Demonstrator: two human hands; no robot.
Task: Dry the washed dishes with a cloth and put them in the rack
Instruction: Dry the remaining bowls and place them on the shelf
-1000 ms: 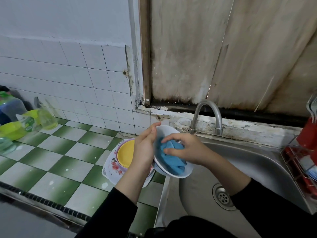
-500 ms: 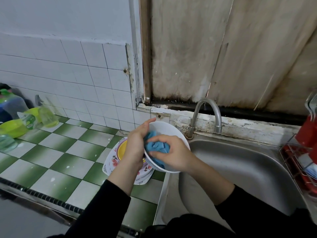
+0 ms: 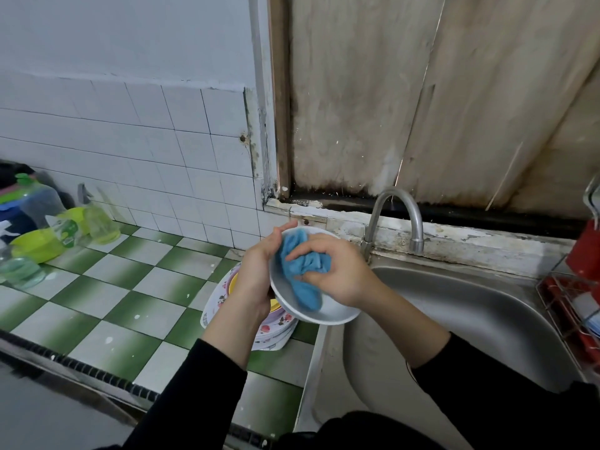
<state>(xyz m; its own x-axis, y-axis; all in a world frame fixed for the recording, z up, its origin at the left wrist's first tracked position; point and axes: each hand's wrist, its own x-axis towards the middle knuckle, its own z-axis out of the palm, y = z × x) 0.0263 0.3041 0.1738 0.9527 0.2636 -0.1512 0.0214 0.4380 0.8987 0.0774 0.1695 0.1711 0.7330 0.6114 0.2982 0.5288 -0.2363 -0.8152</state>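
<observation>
Blue cloth, white bowl, green-and-white checked counter, floral plates

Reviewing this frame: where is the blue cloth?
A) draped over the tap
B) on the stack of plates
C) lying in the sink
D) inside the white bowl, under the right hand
D: the right hand grips the bunched cloth against the inside of the bowl, which the left hand holds by its rim.
</observation>
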